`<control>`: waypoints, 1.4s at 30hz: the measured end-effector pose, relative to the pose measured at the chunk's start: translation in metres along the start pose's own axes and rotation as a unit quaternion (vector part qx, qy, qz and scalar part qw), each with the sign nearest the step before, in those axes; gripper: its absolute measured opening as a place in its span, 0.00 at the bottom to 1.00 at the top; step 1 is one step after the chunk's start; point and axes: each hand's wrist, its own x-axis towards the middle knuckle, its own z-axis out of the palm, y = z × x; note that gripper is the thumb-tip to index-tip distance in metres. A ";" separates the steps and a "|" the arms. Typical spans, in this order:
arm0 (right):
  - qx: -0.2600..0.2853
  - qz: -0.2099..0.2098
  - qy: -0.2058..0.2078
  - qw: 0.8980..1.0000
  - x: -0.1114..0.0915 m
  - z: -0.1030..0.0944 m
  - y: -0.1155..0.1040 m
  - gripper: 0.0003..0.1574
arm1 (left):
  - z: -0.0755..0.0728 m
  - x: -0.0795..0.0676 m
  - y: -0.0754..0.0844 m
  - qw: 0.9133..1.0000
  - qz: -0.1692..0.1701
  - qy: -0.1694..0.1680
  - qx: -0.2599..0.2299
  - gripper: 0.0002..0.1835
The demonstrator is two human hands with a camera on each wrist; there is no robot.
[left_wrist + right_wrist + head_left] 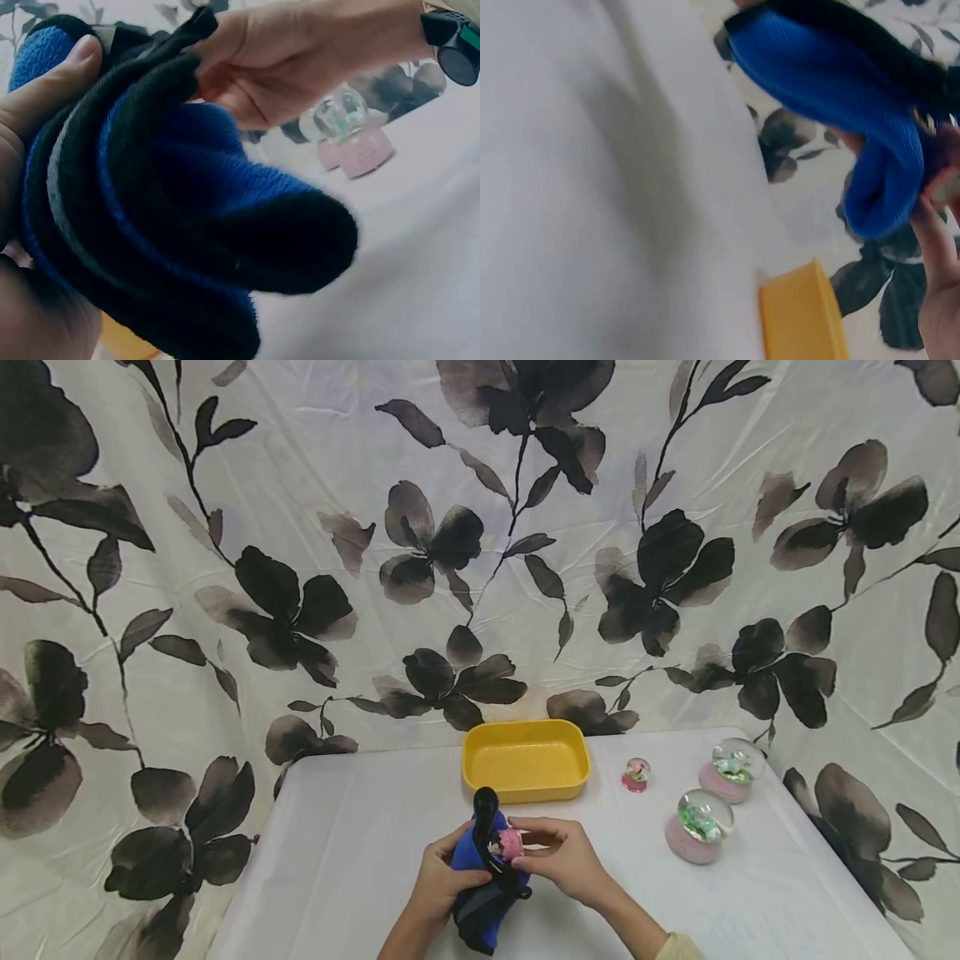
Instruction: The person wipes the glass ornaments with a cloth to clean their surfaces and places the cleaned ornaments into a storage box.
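Above the table's front part, my left hand (441,875) grips a folded blue microfiber cloth (467,853) with black edging, thumb on top. The thumb and fingers of my right hand (566,860) pinch a small pink snow globe (512,843) by its base; its other end is hidden in the cloth's folds. In the left wrist view, the cloth (187,225) hangs in thick layers between both hands. From the right wrist, its blue underside (825,71) shows, with right-hand fingers (934,244) beside it.
A yellow tray (525,795) stands at the table's back edge, just beyond the cloth. To its right is another small pink snow globe (636,775). Two larger snow globes with pink bases, a front one (697,835) and a rear one (731,772), stand farther right. Floral fabric (480,568) hangs behind.
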 end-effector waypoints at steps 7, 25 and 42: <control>-0.057 0.062 -0.077 0.993 0.012 -0.024 -0.012 0.25 | -0.002 0.005 -0.010 0.997 -0.030 -0.064 0.005 0.37; -0.065 0.111 0.019 0.992 0.034 0.000 -0.031 0.26 | 0.010 0.007 0.004 0.961 0.135 0.111 0.214 0.35; -0.272 -0.221 0.089 0.932 -0.001 0.019 -0.004 0.29 | 0.009 0.011 -0.002 0.995 -0.022 0.074 0.061 0.39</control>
